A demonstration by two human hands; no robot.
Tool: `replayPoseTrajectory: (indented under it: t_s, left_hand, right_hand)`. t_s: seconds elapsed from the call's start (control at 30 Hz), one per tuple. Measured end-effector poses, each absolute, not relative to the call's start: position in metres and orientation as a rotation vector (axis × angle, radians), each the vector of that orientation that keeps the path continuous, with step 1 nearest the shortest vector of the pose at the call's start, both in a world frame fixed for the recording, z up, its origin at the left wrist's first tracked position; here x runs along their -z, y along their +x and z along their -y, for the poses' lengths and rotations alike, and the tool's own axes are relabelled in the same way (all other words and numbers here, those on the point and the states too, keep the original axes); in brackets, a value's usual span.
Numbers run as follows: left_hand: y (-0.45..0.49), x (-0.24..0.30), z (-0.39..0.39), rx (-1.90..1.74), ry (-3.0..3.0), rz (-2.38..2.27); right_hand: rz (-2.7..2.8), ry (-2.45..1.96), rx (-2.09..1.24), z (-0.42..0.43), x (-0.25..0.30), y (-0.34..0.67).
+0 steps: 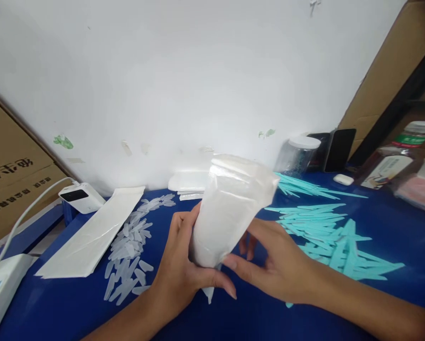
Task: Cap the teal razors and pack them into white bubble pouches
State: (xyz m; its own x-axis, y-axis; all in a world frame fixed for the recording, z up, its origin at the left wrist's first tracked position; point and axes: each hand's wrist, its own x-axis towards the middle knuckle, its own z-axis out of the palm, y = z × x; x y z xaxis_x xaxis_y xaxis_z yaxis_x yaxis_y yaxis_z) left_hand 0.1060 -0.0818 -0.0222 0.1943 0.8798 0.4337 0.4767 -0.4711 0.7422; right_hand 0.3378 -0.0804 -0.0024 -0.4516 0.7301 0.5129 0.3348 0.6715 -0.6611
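Note:
A shiny white packet (230,203), thin and folded, stands tilted in front of me at the middle of the head view. My left hand (184,265) is closed round its left side, with the thumb across the lower front. My right hand (269,263) pinches at its lower right edge, the fingertips partly hidden behind it. A small pointed white end (208,293) sticks out below the left thumb. Left of the hands lies a pile of small translucent strips (127,244). Teal pointed sticks (336,246) are heaped to the right.
Flat white sleeves (94,232) lie at the left, with more folded white pieces (189,182) by the wall. A white device (81,196) with a cable, a clear jar (297,154), a phone (340,149) and a bottle (393,156) edge the blue table (255,322).

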Motion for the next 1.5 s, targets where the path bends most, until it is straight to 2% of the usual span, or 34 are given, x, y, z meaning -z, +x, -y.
replayPoseTrajectory:
  t_s: [0.17,0.47,0.73,1.0,1.17,1.33,1.5]
  left_hand:
    - [0.108,0.024,0.082,-1.326,1.837,-0.997]
    - [0.106,0.02,0.074,-1.132,1.834,-1.092]
    - [0.101,0.024,0.07,-1.144,1.812,-1.188]
    - [0.103,0.027,0.073,-0.987,1.544,-1.016]
    - [0.108,0.023,0.07,-1.045,1.463,-0.989]
    - [0.106,0.014,0.07,-1.094,1.46,-0.993]
    - [0.106,0.009,0.081,-0.797,1.525,-0.84]
  right_hand:
    - [2.012,-0.82,-0.345,0.077,-0.004,0.344]
    - [1.867,-0.861,-0.618,0.059,-0.004,0.351]
    - [1.877,-0.962,-0.503,0.05,-0.011,0.358]
    - [1.891,-0.955,-0.848,0.047,-0.002,0.356]
    - [1.903,-0.921,-0.834,0.053,-0.001,0.351]
    - [1.817,-0.823,-1.112,0.052,0.0,0.352]
    - [1.65,-0.785,-1.234,0.056,-0.003,0.349]
